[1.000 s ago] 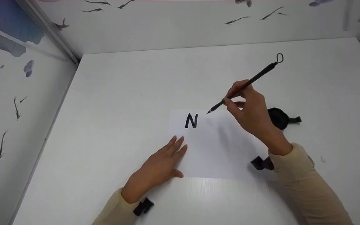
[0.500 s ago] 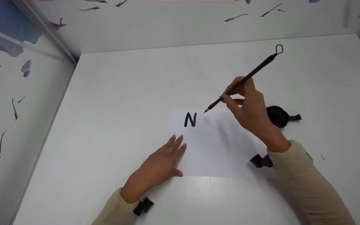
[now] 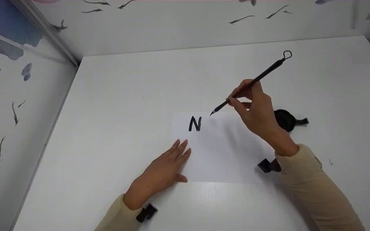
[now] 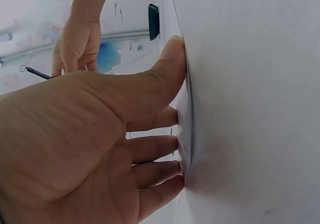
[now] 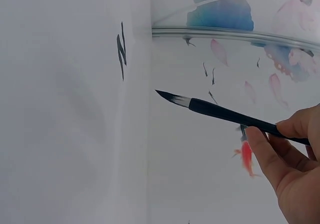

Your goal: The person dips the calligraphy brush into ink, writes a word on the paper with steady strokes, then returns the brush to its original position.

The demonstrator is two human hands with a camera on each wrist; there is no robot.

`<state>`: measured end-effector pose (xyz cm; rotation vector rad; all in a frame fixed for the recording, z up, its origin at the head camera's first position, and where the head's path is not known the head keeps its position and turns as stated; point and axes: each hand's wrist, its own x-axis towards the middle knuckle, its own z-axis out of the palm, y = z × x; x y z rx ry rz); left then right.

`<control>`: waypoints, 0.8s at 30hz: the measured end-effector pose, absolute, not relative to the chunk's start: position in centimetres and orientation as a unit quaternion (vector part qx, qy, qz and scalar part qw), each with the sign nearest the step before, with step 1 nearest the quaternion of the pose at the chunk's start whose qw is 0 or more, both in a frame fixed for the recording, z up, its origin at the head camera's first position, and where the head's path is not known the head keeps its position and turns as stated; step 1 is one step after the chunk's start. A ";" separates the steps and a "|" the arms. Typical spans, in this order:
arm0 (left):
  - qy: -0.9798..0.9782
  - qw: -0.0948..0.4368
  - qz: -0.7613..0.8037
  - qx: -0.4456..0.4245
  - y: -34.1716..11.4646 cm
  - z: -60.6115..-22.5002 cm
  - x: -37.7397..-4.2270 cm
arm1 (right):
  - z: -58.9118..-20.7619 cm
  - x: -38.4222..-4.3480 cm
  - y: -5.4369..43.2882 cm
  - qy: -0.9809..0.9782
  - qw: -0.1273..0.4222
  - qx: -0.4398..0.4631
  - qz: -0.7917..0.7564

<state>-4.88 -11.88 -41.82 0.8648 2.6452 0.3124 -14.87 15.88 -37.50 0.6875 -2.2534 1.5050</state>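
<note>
My right hand (image 3: 257, 112) pinches a dark calligraphy brush (image 3: 262, 75) between thumb and fingers, the handle slanting up to a hanging loop. Its bristles (image 5: 172, 98) are black at the tip and pale near the ferrule, and in the right wrist view the tip is held off the paper. A white sheet of paper (image 3: 217, 160) lies on the table with a black painted letter N (image 3: 195, 124) near its upper left. The brush tip is just right of that letter. My left hand (image 3: 161, 171) rests with spread fingers on the left edge of the sheet.
A round black ink dish (image 3: 285, 119) with a short handle stands behind the right wrist, partly hidden by it. White panels printed with fish and petals (image 3: 27, 71) border the white table (image 3: 124, 96) on the left and at the back.
The brush tip has shifted slightly left toward the N, then stayed nearly still above the paper. The left hand has kept its place, and the letter looks the same.
</note>
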 end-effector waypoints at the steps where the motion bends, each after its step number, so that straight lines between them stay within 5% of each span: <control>1: 0.931 0.170 0.109 0.305 -11.9 -41.9 -4.9 | -37.5 -14.9 15.9 -0.793 0.170 0.244 0.531; 24: 0.930 0.170 0.114 0.306 -11.9 -41.7 -4.9 | -38.9 -15.3 14.8 -0.797 0.174 0.251 0.521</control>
